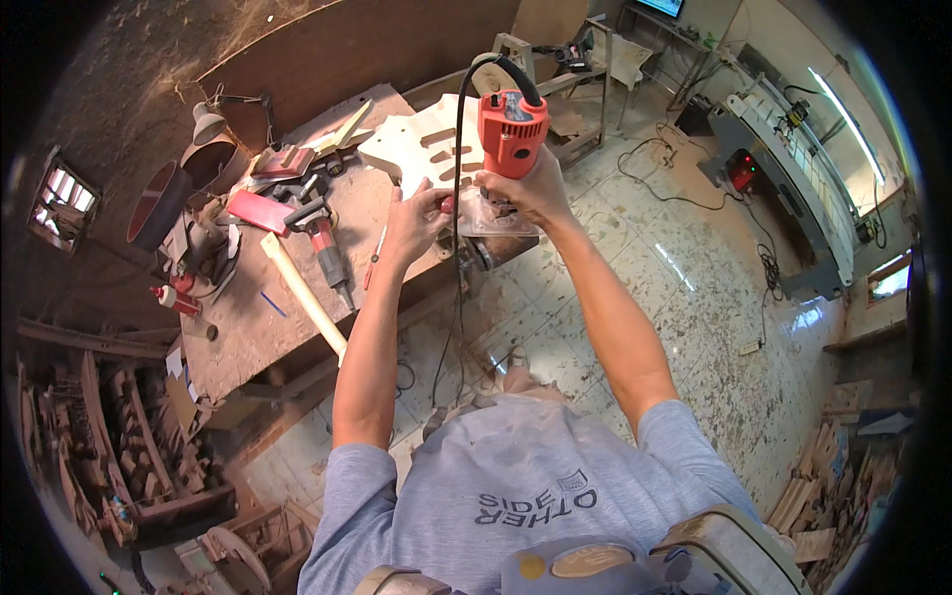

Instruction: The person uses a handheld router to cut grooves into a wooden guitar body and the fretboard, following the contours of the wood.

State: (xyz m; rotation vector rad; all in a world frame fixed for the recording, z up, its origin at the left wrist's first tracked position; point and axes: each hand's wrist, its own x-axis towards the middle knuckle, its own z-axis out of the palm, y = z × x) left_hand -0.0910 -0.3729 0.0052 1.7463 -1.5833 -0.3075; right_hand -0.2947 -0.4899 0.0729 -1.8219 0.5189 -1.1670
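Observation:
My right hand (535,193) wraps round the lower body of a red trim router (512,134), held upright at the bench's right edge. Its black cord loops up from the top and hangs down past my left fingers. Below the motor shows a clear base plate (488,220). My left hand (412,226) is closed beside it, fingertips pinching a small red knob (447,204); whether the knob joins the base I cannot tell. Just beyond lies a pale wooden guitar body (405,149) with slots cut in it, partly hidden by the router.
The workbench (233,347) carries a red-grey power tool (325,253), a long pale wood strip (302,290), a blue pencil (273,303) and a red-white bottle (177,300). Wood offcuts (119,436) fill a rack at left. A large machine (793,188) stands right; cables cross the tiled floor.

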